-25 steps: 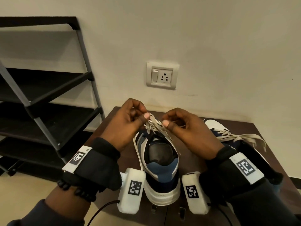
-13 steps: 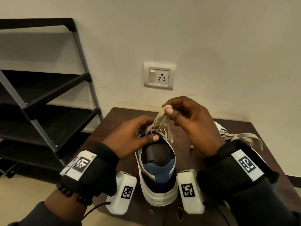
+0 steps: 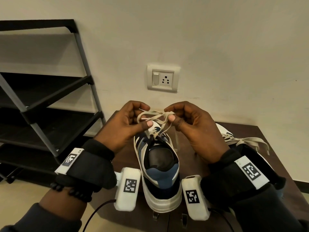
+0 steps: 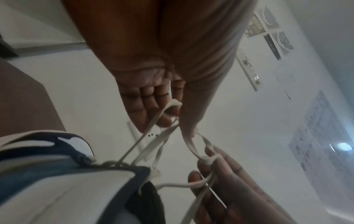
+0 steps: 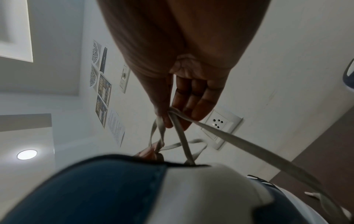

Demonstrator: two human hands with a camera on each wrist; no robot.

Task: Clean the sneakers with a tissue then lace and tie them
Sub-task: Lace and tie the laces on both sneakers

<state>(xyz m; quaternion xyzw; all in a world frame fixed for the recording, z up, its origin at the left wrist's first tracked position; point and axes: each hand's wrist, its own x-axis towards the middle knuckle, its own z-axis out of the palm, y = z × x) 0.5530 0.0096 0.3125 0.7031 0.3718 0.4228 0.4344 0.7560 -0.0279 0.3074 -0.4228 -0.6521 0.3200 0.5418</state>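
A white and blue sneaker [image 3: 161, 178] stands heel toward me on the brown table [image 3: 274, 148]. Its beige laces [image 3: 157, 117] rise from the top eyelets and cross between my hands. My left hand [image 3: 133, 121] pinches one lace strand in a loop between thumb and fingers [image 4: 178, 124]. My right hand [image 3: 182, 118] pinches the other strand [image 5: 172, 119], with a loose end trailing down toward the right. A second sneaker [image 3: 237, 141] lies behind my right wrist, its laces [image 3: 247, 141] spread loose and its body mostly hidden.
A black and grey shoe rack [image 3: 41, 101] stands to the left of the table. A wall socket [image 3: 163, 78] sits on the wall just behind the hands. White tagged camera units [image 3: 128, 188] hang at both wrists beside the sneaker's heel.
Both hands rose from the tongue and drew level. The right hand had lifted its strand high half a second ago and has come back down beside the left, the laces now crossing between them.
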